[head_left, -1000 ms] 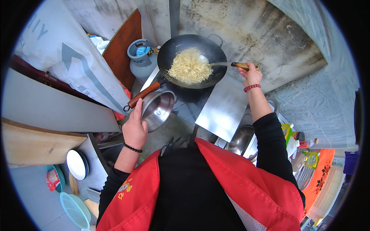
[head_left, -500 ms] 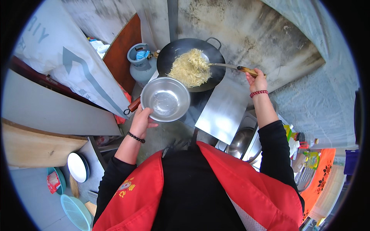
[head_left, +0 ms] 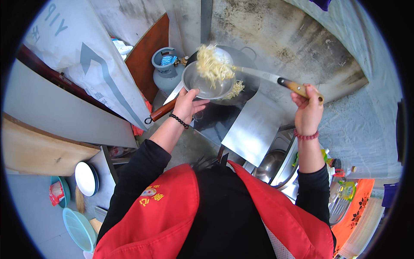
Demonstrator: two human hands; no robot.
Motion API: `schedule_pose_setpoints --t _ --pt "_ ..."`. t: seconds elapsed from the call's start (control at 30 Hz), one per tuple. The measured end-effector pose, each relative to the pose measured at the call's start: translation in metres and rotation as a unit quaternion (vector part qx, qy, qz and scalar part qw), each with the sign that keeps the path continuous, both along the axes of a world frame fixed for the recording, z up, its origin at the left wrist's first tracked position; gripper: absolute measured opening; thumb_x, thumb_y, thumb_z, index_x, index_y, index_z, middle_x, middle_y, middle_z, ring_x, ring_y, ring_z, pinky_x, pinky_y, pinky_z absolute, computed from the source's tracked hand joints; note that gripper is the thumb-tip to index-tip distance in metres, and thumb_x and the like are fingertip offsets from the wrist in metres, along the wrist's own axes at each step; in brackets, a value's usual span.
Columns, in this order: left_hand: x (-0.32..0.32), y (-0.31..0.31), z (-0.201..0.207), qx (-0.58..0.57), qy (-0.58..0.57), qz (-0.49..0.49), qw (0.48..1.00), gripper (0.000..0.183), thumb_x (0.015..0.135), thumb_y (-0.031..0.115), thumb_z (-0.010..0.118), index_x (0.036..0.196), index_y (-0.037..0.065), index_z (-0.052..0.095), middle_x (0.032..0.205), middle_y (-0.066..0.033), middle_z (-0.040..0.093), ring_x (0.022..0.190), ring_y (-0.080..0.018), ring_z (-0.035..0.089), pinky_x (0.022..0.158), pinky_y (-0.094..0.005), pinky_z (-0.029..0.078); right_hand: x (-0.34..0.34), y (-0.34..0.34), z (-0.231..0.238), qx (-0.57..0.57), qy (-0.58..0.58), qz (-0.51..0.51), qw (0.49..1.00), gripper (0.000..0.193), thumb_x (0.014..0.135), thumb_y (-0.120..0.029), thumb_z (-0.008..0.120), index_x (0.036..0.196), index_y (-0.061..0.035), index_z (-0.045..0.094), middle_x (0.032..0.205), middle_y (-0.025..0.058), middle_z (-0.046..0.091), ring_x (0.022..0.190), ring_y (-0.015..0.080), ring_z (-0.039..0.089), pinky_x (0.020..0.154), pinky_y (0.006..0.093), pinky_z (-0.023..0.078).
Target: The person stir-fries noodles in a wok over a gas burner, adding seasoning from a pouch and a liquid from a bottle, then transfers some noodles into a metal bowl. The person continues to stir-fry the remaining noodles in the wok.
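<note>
My left hand (head_left: 188,103) grips the near rim of a round metal bowl (head_left: 195,81), held over the near-left side of a dark wok (head_left: 250,62). My right hand (head_left: 309,110) is closed around the wooden handle of a long metal wok spatula (head_left: 263,75). A heap of pale, noodle-like strands (head_left: 212,64) rides on the spatula above the bowl, hiding most of its head. Some strands (head_left: 236,90) lie in the wok. Beside my left hand is a brown wooden handle (head_left: 164,111) with a metal ring; what it joins is hidden.
Left of the wok stands a grey gas cylinder (head_left: 167,77) before a brown board (head_left: 148,54). A shiny metal sheet (head_left: 250,129) lies near right, with a metal basin (head_left: 270,166) behind my right forearm. White plates (head_left: 86,179) are stacked far left. Bottles (head_left: 348,191) stand right.
The spatula has lifted a load of strands from the wok to above the bowl. My left hand has brought the bowl forward over the wok. Far fewer strands show in the wok.
</note>
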State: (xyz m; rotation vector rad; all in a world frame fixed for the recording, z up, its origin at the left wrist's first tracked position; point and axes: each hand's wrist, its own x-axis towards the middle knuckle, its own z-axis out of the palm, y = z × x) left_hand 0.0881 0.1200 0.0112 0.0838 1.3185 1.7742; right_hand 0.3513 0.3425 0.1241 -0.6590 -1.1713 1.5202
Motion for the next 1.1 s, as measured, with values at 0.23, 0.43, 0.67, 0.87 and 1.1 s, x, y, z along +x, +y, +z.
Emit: schedule_pose_setpoints --t 0.23,0.43,0.67,0.87,1.1 --pt "0.006 -0.004 0.001 0.002 0.021 0.02 1.0 0.058 0.096 0.018 0.06 0.147 0.013 0.033 0.133 -0.0136 0.059 0.101 -0.0319 0.072 0.077 -0.037 0.058 0.023 -0.049 0.011 0.504 -0.111 0.079 0.853 0.013 0.09 -0.003 0.069 0.101 0.0057 0.069 0.104 0.0176 0.068 0.087 0.0256 0.071 0.076 0.0345 0.056" --pt "0.014 -0.031 0.002 -0.019 0.05 0.052 0.997 0.05 0.096 0.02 0.062 0.141 0.013 0.04 0.125 -0.0101 0.064 0.094 -0.0253 0.072 0.069 -0.0318 0.058 0.007 -0.02 0.001 0.257 -0.04 -0.015 0.966 0.017 0.096 -0.007 0.067 0.105 0.0073 0.067 0.103 0.0158 0.068 0.082 0.0244 0.072 0.072 0.0322 0.059" --pt "0.025 -0.078 0.007 -0.034 0.041 0.078 0.996 0.045 0.096 0.022 0.064 0.137 0.01 0.049 0.116 -0.0073 0.067 0.084 -0.0181 0.071 0.061 -0.0272 0.058 -0.054 0.068 -0.073 0.134 -0.055 -0.057 0.988 0.019 0.095 -0.011 0.072 0.106 0.0043 0.068 0.093 0.011 0.069 0.074 0.0199 0.072 0.068 0.0304 0.061" --pt "0.032 -0.112 0.01 -0.076 0.06 0.109 0.989 0.041 0.096 0.021 0.063 0.133 0.008 0.053 0.111 -0.0056 0.067 0.078 -0.0119 0.067 0.057 -0.0241 0.057 -0.105 0.093 -0.136 0.202 -0.097 -0.045 0.973 0.016 0.092 -0.011 0.076 0.101 0.0002 0.071 0.091 0.009 0.071 0.071 0.0136 0.071 0.062 0.0253 0.057" --pt "0.029 -0.123 0.014 -0.087 0.064 0.116 0.987 0.042 0.096 0.02 0.063 0.134 0.008 0.051 0.109 -0.0059 0.066 0.076 -0.0115 0.066 0.057 -0.0246 0.058 -0.116 0.078 -0.142 -0.081 -0.078 -0.039 0.993 0.023 0.095 -0.014 0.071 0.109 0.0031 0.065 0.091 0.0152 0.072 0.065 0.0225 0.073 0.055 0.0268 0.058"
